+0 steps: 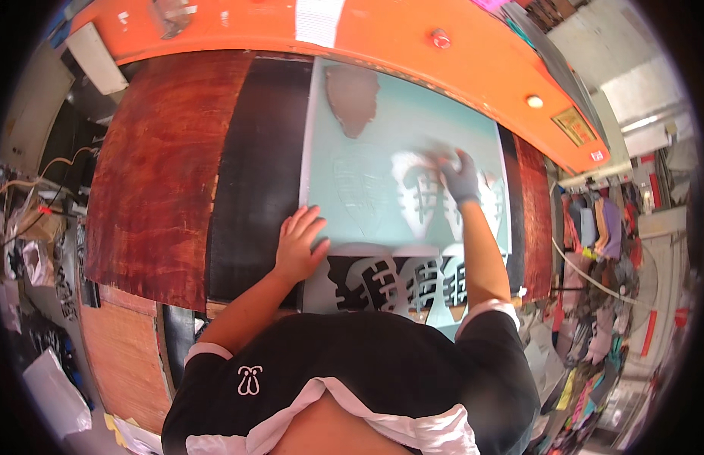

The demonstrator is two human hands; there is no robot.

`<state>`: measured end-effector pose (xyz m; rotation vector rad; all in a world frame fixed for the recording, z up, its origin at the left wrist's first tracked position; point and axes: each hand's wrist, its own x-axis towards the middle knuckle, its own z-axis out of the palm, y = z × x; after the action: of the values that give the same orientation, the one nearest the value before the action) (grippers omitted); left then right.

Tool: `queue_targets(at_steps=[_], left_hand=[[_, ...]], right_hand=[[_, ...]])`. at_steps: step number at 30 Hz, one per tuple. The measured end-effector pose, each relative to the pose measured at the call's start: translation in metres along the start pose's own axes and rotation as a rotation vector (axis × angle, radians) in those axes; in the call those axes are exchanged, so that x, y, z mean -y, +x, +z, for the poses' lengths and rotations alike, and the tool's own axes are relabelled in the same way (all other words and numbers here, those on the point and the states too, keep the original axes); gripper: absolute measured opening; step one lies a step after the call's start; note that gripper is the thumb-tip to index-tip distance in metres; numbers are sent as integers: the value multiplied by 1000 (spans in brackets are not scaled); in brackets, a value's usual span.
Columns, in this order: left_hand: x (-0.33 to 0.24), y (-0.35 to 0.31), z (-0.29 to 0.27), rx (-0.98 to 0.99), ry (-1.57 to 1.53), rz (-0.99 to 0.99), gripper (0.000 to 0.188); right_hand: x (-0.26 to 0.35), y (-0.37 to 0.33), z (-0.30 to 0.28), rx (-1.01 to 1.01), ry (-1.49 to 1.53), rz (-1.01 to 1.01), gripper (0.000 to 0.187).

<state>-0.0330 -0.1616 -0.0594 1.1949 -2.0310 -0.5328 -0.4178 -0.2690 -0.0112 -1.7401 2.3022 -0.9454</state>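
pale teal sheet beneath right hand

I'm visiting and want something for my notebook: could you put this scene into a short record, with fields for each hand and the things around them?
Left hand: bare, at the sheet's lower left edge, fingers spread
Right hand: grey-gloved, over the sheet's right part; fingers blurred
Sheet: pale blue-green, with a grey-brown patch at its upper left
Near edge: pale cut-out strip with dark openings
Boards: black and red-brown, left of the sheet
Beyond: orange machine with red button
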Motion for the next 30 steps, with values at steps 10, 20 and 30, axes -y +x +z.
queue_targets(at_steps=[10,20,30], left_hand=[[-24,-37,-9,-135,-376,-484,61],[-70,-92,-8,76,-967,-981,30],[-112,-108,-37,9,-892,-924,33]], right_hand=[[-129,-210,-160,-63,-146,771,52],[-197,-212,-172,56,-246,671,47],[-209,-245,-254,125,259,440,25]])
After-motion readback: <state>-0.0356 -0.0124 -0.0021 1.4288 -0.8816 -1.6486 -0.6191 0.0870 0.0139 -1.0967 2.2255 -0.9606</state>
